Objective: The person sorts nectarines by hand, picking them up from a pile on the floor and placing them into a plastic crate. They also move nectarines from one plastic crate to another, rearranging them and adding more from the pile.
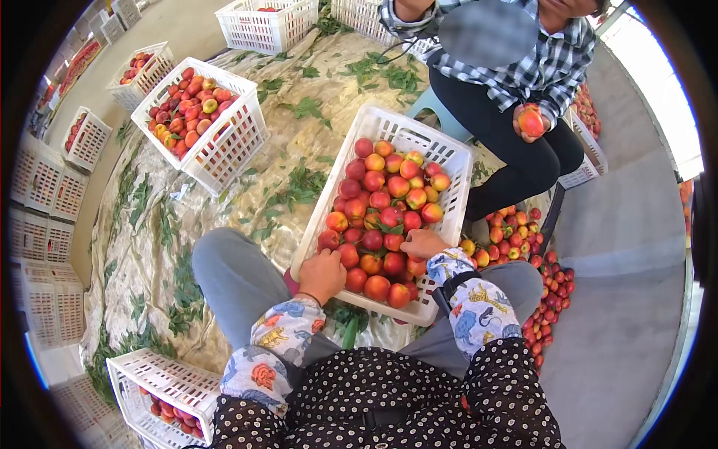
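A white slatted crate [441, 150] stands tilted in front of me between my knees, heaped with red and yellow nectarines [379, 200]. My left hand [321, 276] is over its near left edge, fingers curled against a nectarine [348, 255]; the fingertips are partly hidden. On the right side of the heap, my right hand [424, 244] has its fingers bent down around a nectarine [416, 266], much of which the hand covers. Both hands stay low among the fruit. Patterned sleeve covers are on both forearms.
Opposite, a person in a checked shirt holds a nectarine [532, 120] in one hand. Loose nectarines [550, 292] are piled at my right. Other fruit crates [224, 153] stand to the left and behind. Leaves [299, 187] litter the ground sheet [247, 206]; stacked crates [48, 239] line the far left.
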### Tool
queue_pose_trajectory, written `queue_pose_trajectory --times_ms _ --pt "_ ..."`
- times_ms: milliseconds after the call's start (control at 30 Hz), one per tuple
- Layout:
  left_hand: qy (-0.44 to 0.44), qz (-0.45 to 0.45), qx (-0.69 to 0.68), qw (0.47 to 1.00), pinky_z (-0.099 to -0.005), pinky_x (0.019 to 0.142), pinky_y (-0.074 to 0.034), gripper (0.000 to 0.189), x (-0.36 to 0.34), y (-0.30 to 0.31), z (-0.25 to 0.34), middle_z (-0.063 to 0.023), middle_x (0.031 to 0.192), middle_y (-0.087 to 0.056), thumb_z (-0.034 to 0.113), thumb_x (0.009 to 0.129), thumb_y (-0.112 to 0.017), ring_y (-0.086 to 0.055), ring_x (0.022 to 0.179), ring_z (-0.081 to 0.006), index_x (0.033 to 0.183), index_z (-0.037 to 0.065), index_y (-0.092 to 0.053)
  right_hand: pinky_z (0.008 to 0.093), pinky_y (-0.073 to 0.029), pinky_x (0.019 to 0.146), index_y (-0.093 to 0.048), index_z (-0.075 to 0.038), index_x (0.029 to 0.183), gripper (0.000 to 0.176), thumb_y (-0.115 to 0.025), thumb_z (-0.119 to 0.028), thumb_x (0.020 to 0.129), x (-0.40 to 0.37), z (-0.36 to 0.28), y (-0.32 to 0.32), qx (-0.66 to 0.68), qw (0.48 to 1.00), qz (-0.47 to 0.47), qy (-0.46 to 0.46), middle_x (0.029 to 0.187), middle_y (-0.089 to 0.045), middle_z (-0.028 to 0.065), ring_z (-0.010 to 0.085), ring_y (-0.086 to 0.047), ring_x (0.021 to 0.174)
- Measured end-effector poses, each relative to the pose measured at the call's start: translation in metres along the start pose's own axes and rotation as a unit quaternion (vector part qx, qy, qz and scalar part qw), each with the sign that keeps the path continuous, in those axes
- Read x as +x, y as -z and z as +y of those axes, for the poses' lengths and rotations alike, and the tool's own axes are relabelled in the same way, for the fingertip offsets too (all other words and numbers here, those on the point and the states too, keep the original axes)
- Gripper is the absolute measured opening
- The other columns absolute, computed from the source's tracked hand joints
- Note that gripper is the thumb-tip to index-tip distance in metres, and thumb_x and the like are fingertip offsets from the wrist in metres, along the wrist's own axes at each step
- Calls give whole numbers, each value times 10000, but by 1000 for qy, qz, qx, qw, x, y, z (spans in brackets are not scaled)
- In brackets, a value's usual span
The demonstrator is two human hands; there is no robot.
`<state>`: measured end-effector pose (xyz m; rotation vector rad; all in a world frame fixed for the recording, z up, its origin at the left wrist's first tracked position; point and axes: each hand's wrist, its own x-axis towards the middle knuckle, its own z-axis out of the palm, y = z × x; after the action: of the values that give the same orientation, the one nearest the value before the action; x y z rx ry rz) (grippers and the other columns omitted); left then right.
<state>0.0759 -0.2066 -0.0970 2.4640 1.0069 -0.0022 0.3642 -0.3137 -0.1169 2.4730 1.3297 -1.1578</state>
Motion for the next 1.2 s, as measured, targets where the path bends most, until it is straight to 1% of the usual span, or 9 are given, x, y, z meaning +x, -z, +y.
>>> queue_pose_trajectory --times_ms 133,200,233,367,500,567,767,967,1200 --pt "-54 5 15 998 -497 771 -552 190 1 -11 -4 -157 958 -669 195 820 -595 -657 930 -369 922 58 -677 446 -514 928 -661 34 1158 757 -590 -639 817 7 11 -11 55 997 52 -33 1145 -674 279 411 -658 1061" --pt "-89 -2 28 996 -494 758 -547 164 6 -12 5 -159 962 -664 176 811 -603 -657 915 -352 905 63 -674 483 -535 891 -708 107 976 812 -558 -672 805 -7 3 -12 103 990 86 -35 1003 -707 296 431 -692 980" --pt "-147 39 12 988 -495 757 -540 144 10 -20 7 -146 948 -660 168 814 -607 -653 919 -337 901 74 -672 474 -542 881 -730 76 986 825 -548 -705 790 -5 1 -18 78 990 116 -27 994 -711 292 425 -699 965" --pt "-249 19 -91 964 -479 777 -546 153 32 -55 46 -128 984 -666 161 844 -590 -655 914 -336 947 82 -672 459 -543 868 -734 54 953 787 -577 -699 788 -1 2 -14 64 997 46 0 998 -698 301 402 -696 972" --pt "-250 -32 -43 967 -464 802 -552 232 45 -90 77 -126 1043 -679 159 842 -585 -656 947 -328 1044 63 -647 464 -525 915 -682 92 1025 821 -551 -691 819 -2 8 -23 72 997 32 14 1017 -697 300 421 -680 1010" --pt "-274 -31 3 961 -452 781 -544 262 49 -106 78 -114 1073 -654 160 821 -600 -644 984 -315 1060 61 -643 476 -512 948 -630 93 1137 808 -506 -662 876 5 9 -36 102 987 115 -50 1091 -678 317 450 -665 1034" --pt "-252 -38 78 964 -446 732 -506 310 44 -105 85 -89 1079 -591 151 814 -591 -612 990 -282 1114 86 -640 499 -496 980 -510 114 1281 795 -453 -604 944 -4 -2 -36 122 982 104 -101 1170 -640 351 474 -640 1094" --pt "-279 2 72 958 -429 774 -462 346 43 -108 91 -81 1095 -620 181 822 -600 -588 1000 -273 1157 102 -639 531 -477 995 -470 100 1307 713 -481 -522 959 -8 -2 -35 181 972 110 -99 1179 -635 354 496 -623 1111" --pt "-245 -62 66 965 -444 821 -442 298 50 -117 75 -86 1039 -630 210 876 -551 -584 1004 -289 1156 136 -622 543 -469 995 -473 80 1309 651 -471 -479 974 1 3 -44 153 979 100 -92 1167 -636 357 507 -620 1097"
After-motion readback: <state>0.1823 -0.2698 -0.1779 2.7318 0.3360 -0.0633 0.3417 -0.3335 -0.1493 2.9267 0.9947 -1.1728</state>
